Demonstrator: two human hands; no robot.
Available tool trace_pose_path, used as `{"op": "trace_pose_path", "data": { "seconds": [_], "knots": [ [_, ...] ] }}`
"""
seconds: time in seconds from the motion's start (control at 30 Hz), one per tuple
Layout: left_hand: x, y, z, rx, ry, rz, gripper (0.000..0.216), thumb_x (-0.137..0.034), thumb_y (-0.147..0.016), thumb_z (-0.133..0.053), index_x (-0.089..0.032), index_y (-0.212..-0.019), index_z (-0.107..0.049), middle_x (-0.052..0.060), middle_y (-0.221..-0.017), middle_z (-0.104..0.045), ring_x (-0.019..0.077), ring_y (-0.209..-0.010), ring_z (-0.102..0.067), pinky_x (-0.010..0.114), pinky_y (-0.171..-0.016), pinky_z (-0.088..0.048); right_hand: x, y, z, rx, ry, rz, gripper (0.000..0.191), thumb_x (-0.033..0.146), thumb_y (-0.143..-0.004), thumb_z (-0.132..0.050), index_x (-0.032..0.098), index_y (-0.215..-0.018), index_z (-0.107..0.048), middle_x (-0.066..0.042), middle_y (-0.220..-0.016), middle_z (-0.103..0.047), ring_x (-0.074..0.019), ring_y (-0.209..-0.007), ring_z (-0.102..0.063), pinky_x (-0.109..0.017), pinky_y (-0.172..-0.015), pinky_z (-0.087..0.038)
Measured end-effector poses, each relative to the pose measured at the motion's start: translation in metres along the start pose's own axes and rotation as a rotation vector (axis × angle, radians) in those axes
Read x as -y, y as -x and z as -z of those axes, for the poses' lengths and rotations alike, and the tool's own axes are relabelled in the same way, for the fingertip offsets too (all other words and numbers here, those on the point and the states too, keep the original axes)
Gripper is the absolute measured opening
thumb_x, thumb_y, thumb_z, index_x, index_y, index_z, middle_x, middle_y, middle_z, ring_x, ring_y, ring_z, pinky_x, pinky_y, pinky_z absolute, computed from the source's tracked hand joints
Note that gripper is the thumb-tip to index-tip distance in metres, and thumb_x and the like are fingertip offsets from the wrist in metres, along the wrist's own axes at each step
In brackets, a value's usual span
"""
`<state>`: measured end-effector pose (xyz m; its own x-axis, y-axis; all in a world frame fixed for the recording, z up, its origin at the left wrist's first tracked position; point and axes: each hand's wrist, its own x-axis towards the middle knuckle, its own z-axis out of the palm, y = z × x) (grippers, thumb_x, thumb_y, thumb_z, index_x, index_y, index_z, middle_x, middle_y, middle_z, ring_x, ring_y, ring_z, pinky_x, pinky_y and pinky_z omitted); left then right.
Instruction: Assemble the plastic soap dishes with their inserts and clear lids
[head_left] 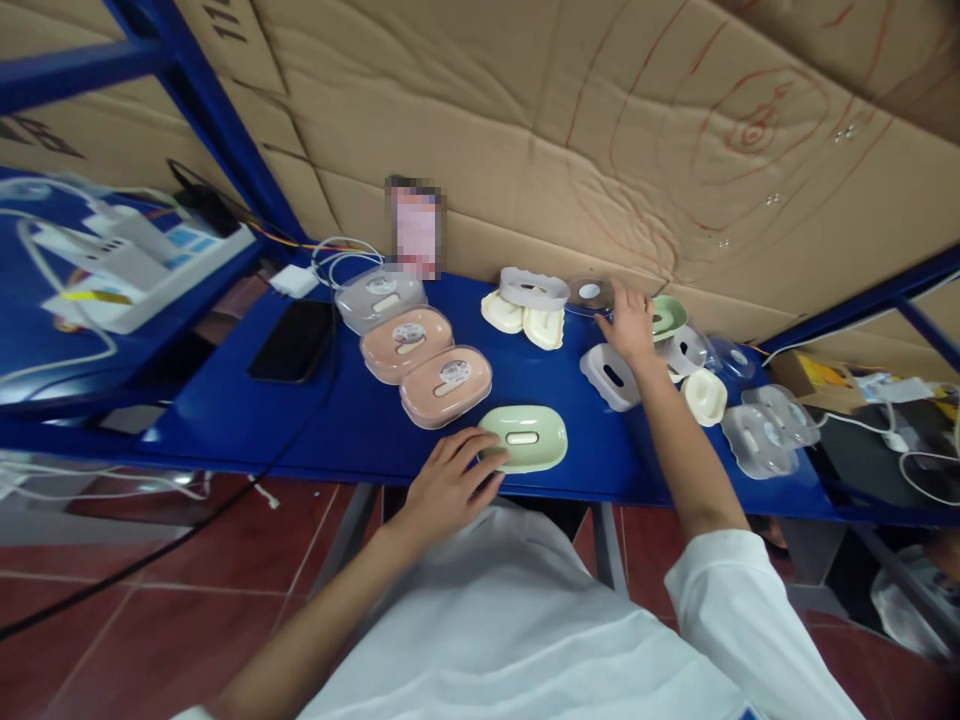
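My left hand (448, 482) covers one end of the green dish (538, 440). My right hand (630, 320) hides part of the clear lid (587, 294) just beside it; whether that hand grips anything, I can't tell. Beyond my left hand, a pink panel (417, 228) is blurred into blocks, and the labels (454, 372) on the peach boxes (466, 397) are too small to read.

cardboard flap (259, 60), upper left: large dark "11", rest unclear | cardboard panel (45, 90), far left: bold dark print, unreadable | cardboard wall (480, 130): red scribble (754, 130) within hand-drawn rings (716, 125), unreadable | pink boxes (446, 395): round labels (454, 372), print too small | clear lid (574, 298): white sticker (589, 291), nothing legible
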<state>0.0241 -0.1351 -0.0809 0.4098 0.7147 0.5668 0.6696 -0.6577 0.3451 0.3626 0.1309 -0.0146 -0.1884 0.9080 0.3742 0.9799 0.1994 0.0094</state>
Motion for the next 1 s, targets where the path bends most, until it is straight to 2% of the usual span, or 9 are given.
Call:
{"op": "trace_pose_path", "data": {
  "seconds": [0.13, 0.23, 0.3, 0.43, 0.53, 0.6, 0.77, 0.87, 1.0],
  "knots": [
    [0.000, 0.000, 0.000, -0.007, 0.022, 0.009, 0.020, -0.021, -0.103, -0.067, -0.024, -0.122, -0.074, 0.008, -0.129, -0.075, 0.0266, -0.128, -0.065, 0.043, -0.108, -0.056, -0.003, -0.010, -0.018, -0.103, 0.017, -0.074, 0.050, 0.033, -0.099, -0.061, 0.011, -0.144, -0.057, -0.026, -0.139, -0.059, -0.0421, -0.131, -0.051, -0.064, -0.112, -0.037],
    [-0.001, 0.000, 0.001, -0.004, 0.013, 0.023, 0.020, -0.021, -0.102, -0.068, -0.024, -0.121, -0.074, 0.009, -0.130, -0.074, 0.0270, -0.128, -0.065, 0.043, -0.108, -0.057, -0.006, -0.010, -0.021, -0.040, 0.012, -0.047, 0.037, 0.029, -0.098, -0.064, 0.013, -0.131, -0.061, -0.024, -0.136, -0.059, -0.0389, -0.127, -0.052, -0.059, -0.110, -0.040],
    [-0.002, -0.001, 0.000, -0.015, 0.010, 0.038, 0.020, -0.021, -0.101, -0.069, -0.024, -0.121, -0.074, 0.011, -0.135, -0.070, 0.0280, -0.131, -0.064, 0.045, -0.110, -0.057, -0.008, -0.010, -0.021, -0.008, -0.023, -0.025, 0.042, 0.027, -0.097, -0.066, 0.012, -0.135, -0.057, -0.024, -0.138, -0.058, -0.0380, -0.128, -0.052, -0.056, -0.110, -0.043],
    [-0.002, 0.000, -0.003, -0.047, 0.036, 0.049, 0.022, -0.021, -0.100, -0.070, -0.024, -0.121, -0.074, 0.014, -0.149, -0.061, 0.0323, -0.145, -0.057, 0.051, -0.116, -0.056, -0.010, -0.016, -0.020, -0.098, -0.197, -0.105, 0.069, 0.025, -0.086, -0.078, 0.010, -0.147, -0.051, -0.025, -0.143, -0.057, -0.0380, -0.130, -0.055, -0.054, -0.110, -0.047],
    [-0.001, 0.001, -0.004, -0.019, 0.053, 0.075, 0.020, -0.023, -0.101, -0.069, -0.024, -0.121, -0.074, 0.014, -0.153, -0.059, 0.0332, -0.148, -0.056, 0.052, -0.118, -0.055, -0.007, -0.018, -0.015, -0.067, -0.286, -0.126, 0.036, 0.025, -0.088, -0.073, 0.014, -0.122, -0.066, -0.016, -0.114, -0.070, -0.0342, -0.111, -0.064, -0.054, -0.106, -0.050],
    [-0.001, 0.001, -0.004, 0.008, 0.052, 0.088, 0.019, -0.025, -0.102, -0.069, -0.024, -0.120, -0.074, 0.014, -0.152, -0.060, 0.0333, -0.149, -0.056, 0.052, -0.118, -0.056, -0.003, -0.009, -0.006, -0.072, -0.300, -0.110, 0.018, 0.025, -0.094, -0.063, 0.017, -0.109, -0.068, -0.013, -0.103, -0.069, -0.0317, -0.104, -0.064, -0.053, -0.104, -0.051],
    [-0.002, 0.001, -0.002, 0.042, 0.074, 0.116, 0.018, -0.027, -0.103, -0.068, -0.025, -0.121, -0.073, 0.012, -0.154, -0.058, 0.0317, -0.149, -0.057, 0.048, -0.119, -0.057, 0.027, 0.079, 0.032, -0.254, -0.372, 0.099, 0.029, 0.027, -0.103, -0.050, 0.018, -0.126, -0.065, -0.014, -0.111, -0.064, -0.0310, -0.105, -0.062, -0.050, -0.098, -0.054],
    [-0.003, 0.001, -0.001, 0.051, 0.115, 0.202, 0.030, -0.030, -0.102, -0.069, -0.028, -0.133, -0.067, 0.012, -0.163, -0.050, 0.0302, -0.146, -0.059, 0.043, -0.114, -0.061, 0.057, 0.149, 0.050, -0.095, -0.397, 0.236, 0.043, 0.028, -0.108, -0.047, 0.023, -0.150, -0.060, -0.011, -0.105, -0.063, -0.0293, -0.097, -0.063, -0.048, -0.091, -0.058],
    [-0.002, 0.001, 0.000, 0.061, 0.188, 0.252, 0.059, -0.031, -0.101, -0.070, -0.031, -0.156, -0.047, 0.013, -0.169, -0.042, 0.0307, -0.152, -0.054, 0.045, -0.116, -0.059, 0.090, 0.205, 0.057, -0.009, -0.477, 0.292, 0.045, 0.031, -0.111, -0.050, 0.032, -0.155, -0.060, -0.011, -0.111, -0.064, -0.0280, -0.108, -0.066, -0.047, -0.095, -0.060]
  ]
}}
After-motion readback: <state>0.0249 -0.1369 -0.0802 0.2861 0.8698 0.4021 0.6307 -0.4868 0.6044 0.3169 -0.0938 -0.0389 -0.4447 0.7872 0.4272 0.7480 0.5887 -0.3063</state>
